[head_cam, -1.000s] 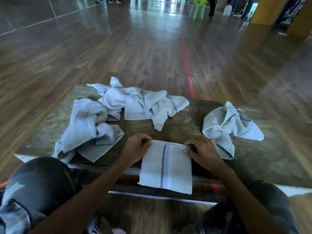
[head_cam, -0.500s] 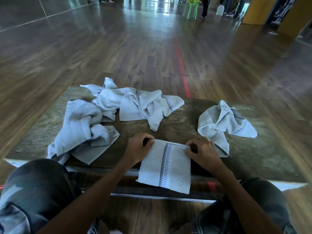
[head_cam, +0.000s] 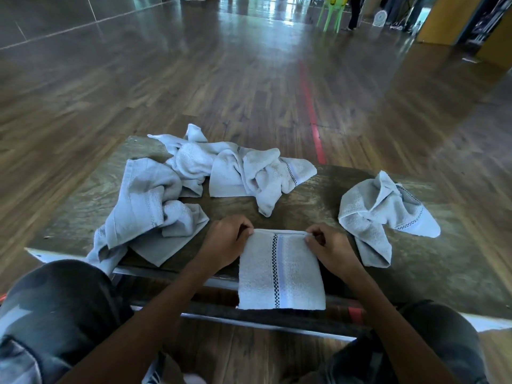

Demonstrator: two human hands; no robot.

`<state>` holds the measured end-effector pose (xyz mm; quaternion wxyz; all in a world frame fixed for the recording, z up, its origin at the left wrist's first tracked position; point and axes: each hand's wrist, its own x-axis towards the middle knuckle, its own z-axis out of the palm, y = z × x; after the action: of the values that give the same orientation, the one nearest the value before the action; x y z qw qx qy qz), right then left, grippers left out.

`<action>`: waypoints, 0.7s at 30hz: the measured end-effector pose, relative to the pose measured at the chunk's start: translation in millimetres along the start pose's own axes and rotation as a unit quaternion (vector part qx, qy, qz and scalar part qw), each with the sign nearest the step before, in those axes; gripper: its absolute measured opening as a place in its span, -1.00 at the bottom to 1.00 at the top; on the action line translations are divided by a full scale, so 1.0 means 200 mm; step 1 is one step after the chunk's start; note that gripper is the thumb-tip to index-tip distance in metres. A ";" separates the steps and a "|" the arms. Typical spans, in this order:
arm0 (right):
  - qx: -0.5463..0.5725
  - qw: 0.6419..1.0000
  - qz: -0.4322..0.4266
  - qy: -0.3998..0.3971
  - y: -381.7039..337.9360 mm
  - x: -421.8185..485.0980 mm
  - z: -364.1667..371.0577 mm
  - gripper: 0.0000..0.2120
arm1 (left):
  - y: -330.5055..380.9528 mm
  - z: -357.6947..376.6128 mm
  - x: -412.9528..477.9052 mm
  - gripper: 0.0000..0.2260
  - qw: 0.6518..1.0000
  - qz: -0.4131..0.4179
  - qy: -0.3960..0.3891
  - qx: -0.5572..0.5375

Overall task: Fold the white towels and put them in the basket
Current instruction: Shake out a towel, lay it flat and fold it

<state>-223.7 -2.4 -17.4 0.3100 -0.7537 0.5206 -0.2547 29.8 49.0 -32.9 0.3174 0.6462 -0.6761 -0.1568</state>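
Note:
A white towel with a black checked stripe [head_cam: 279, 270] lies flat in front of me and hangs over the near edge of the low table [head_cam: 313, 200]. My left hand [head_cam: 225, 241] pinches its far left corner. My right hand [head_cam: 331, 246] pinches its far right corner. Crumpled white towels lie on the table: one at the left [head_cam: 146, 209], a heap at the back middle [head_cam: 238, 173], one at the right [head_cam: 379, 214]. No basket is in view.
The low table stands on a wooden floor with a red line [head_cam: 311, 112]. My knees [head_cam: 52, 306] sit at both sides of the near edge. A green chair [head_cam: 331, 12] and standing people are far off at the back.
Both hands keep hold of the towel's far corners and stay in place. The camera has tilted a little, so the view has shifted.

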 end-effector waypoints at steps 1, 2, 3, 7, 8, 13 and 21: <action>0.006 1.000 0.003 0.002 0.00 0.01 0.00 -0.94 | 0.00 -0.01 0.00 -0.93 1.000 0.008 0.012 0.005; 0.011 1.000 0.004 0.003 0.00 0.02 0.01 -0.94 | 0.01 -0.01 -0.01 -0.93 1.000 0.013 0.019 0.012; 0.014 1.000 0.004 0.002 0.01 0.03 0.01 -0.94 | 0.01 -0.01 -0.01 -0.93 0.999 0.014 0.020 0.021; -0.009 1.000 -0.011 -0.017 0.01 0.04 0.03 -0.92 | -0.03 0.02 -0.01 -0.94 0.998 -0.002 0.008 0.055; -0.023 0.999 -0.020 -0.016 0.01 0.04 0.03 -0.89 | -0.04 0.02 -0.01 -0.94 0.998 0.000 0.012 0.060; -0.072 0.996 -0.052 -0.009 0.03 0.04 -0.01 -0.91 | -0.01 0.01 0.01 -0.90 0.995 0.051 0.055 0.068; -0.100 0.991 -0.082 -0.040 0.06 0.08 0.00 -0.95 | 0.03 0.07 0.02 -0.77 0.994 0.082 -0.037 0.060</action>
<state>-225.9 -19.9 -24.4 0.2317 -0.8306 0.4669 -0.1961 15.9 42.1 -38.4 0.2644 0.6001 -0.7464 -0.1133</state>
